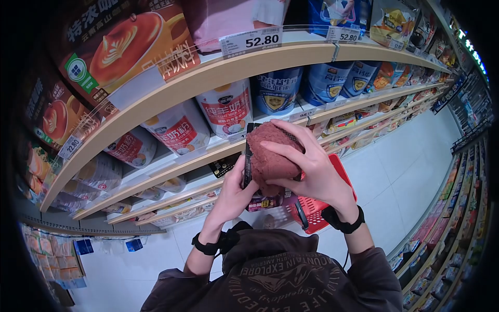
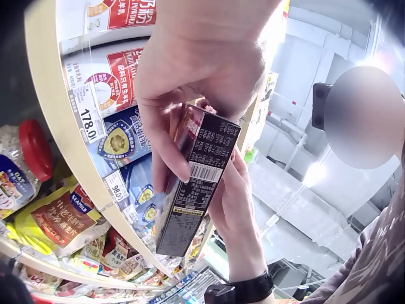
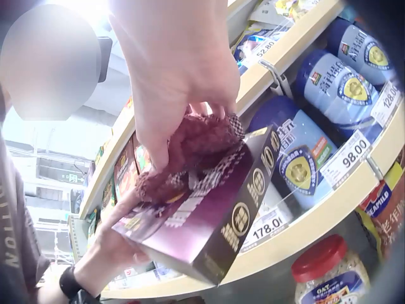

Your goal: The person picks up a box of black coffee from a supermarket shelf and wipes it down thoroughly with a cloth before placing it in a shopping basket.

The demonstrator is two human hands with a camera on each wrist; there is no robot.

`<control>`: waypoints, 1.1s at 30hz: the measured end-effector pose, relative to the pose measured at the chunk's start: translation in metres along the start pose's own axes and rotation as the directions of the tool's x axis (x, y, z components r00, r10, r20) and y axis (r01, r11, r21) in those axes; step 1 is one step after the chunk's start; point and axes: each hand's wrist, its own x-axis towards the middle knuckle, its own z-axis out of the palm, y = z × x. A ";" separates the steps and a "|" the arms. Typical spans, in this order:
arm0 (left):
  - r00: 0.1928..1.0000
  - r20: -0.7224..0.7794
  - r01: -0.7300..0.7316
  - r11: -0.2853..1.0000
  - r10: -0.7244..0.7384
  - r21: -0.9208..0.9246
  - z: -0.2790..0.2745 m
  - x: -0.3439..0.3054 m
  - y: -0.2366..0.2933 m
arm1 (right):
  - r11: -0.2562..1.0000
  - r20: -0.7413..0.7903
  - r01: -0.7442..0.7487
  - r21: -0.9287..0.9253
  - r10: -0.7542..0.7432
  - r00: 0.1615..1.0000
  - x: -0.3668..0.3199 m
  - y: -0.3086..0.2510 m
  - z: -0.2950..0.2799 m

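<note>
A purple and black printed box [image 3: 218, 221] is tilted in front of the shelf. My left hand [image 1: 234, 190] grips it, fingers along its dark side panel with the barcode [image 2: 205, 172]. A bunched reddish-brown fuzzy cloth [image 1: 273, 156] covers one face of the box. My right hand [image 1: 314, 169] holds this cloth against the box, with fingers spread over the bundle and the thumb lower down. In the right wrist view, the cloth [image 3: 196, 145] is bunched under the fingers, and a dark checked pattern shows beside it on the box.
Shelves [image 1: 223, 62] with price tags curve across the front. White and red milk powder cans [image 1: 226, 106] and blue cans [image 1: 278, 91] stand on them. A red basket [image 1: 317, 208] is below the hands. More stocked shelves [image 1: 442, 229] run along the right, across the tiled floor [image 1: 384, 161].
</note>
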 end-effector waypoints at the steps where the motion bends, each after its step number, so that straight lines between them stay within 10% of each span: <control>1: 1.000 0.001 -0.001 1.000 0.001 0.000 -0.001 0.000 0.002 | 1.000 -0.001 -0.025 0.012 0.025 1.000 -0.003 0.000 0.004; 12: 1.000 0.010 0.028 0.997 -0.027 -0.072 0.002 0.005 -0.005 | 0.967 -0.362 -0.133 -0.218 0.047 0.931 -0.020 0.029 0.011; 19: 0.997 0.012 0.078 0.972 -0.077 -0.222 0.004 0.010 -0.001 | 0.970 0.011 -0.180 -0.161 0.184 0.983 -0.017 -0.001 0.006; 33: 1.000 0.025 0.024 0.948 -0.017 -0.318 0.008 0.010 0.000 | 0.963 -0.273 -0.161 -0.216 0.099 0.957 -0.018 0.026 0.014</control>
